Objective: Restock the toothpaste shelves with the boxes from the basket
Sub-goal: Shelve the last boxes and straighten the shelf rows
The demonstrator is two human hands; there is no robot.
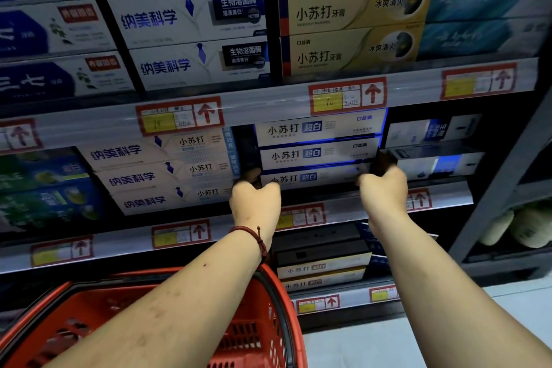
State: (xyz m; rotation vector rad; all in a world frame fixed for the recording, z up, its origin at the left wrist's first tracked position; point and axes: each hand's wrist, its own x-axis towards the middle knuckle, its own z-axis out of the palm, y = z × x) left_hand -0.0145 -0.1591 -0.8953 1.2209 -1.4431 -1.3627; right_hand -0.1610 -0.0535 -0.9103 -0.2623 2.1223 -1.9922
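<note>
On the middle shelf, the left hand (255, 203) and right hand (383, 193) each clasp one end of the bottom white-and-blue cardboard toothpaste box (310, 179), which lies under two matching boxes (318, 142) in the stack. Below, the red plastic mesh basket (268, 334) sits under the forearms, its contents hidden from view. Shoving that lowest box unevenly could, I judge, skew it and tip the two above forward over the grey shelf rail (343, 209).
</note>
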